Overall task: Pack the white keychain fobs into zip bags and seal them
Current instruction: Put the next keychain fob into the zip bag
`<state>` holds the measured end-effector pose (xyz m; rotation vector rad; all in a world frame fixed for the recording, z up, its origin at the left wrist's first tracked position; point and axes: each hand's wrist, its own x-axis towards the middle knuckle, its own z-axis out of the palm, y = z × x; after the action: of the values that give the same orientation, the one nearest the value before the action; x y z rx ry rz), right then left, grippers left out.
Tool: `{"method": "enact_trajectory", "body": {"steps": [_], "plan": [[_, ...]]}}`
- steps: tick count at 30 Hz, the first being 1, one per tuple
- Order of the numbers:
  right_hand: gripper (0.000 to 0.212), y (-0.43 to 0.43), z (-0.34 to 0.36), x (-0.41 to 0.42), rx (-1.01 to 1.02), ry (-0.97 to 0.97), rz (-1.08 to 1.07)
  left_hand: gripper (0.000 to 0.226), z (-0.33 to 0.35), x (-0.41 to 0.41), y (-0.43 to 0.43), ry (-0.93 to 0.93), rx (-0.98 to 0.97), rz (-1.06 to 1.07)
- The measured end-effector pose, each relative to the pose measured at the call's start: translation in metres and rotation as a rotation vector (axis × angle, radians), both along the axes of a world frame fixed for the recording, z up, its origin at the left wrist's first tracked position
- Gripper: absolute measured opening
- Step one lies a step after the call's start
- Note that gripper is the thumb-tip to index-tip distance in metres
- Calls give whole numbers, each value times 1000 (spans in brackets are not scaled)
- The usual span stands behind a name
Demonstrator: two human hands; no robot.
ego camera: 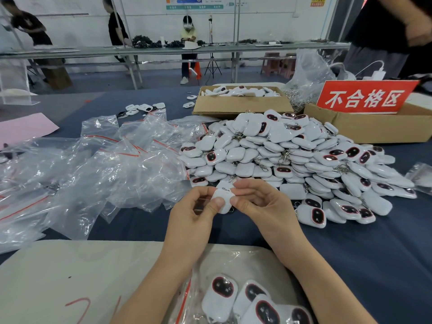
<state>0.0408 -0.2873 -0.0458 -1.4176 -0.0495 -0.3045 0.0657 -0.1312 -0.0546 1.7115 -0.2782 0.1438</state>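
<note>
Both hands, left hand (pixel 198 213) and right hand (pixel 259 204), fingers pinching one fob (pixel 223 198) by its edges; loose pinch could drop it into pile (pixel 292 160).

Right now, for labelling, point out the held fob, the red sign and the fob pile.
held fob (pixel 224 195), head view, white shell
red sign (pixel 364 98), head view, lettered face
fob pile (pixel 280 146), head view, upper middle

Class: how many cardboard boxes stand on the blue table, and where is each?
2. One open box, holding white fobs, sits behind the fob pile; the second box stands far right with the red sign. Others may lie outside the view.
</note>
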Motion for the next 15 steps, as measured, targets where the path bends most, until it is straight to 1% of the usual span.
{"method": "enact_trajectory", "body": {"steps": [3, 6, 8, 10, 13, 15], "plan": [[30, -2, -1, 0, 22, 15, 8, 15, 0, -1, -1, 17, -38, 18], [38, 0, -5, 1, -6, 67, 98, 23, 1, 0, -2, -3, -50, 27], [34, 5, -8, 2, -88, 87, 136, 27, 1, 1, -1, -30, -36, 18], [26, 8, -10, 3, -143, 90, 110, 30, 2, 1, -1, -61, 28, 1], [20, 5, -13, 5, -111, 96, 55, 37, 2, 0, 0, -113, 105, -13], [16, 3, -14, 6, -102, 84, 36, 39, 2, 0, 0, -111, 76, -4]]}}
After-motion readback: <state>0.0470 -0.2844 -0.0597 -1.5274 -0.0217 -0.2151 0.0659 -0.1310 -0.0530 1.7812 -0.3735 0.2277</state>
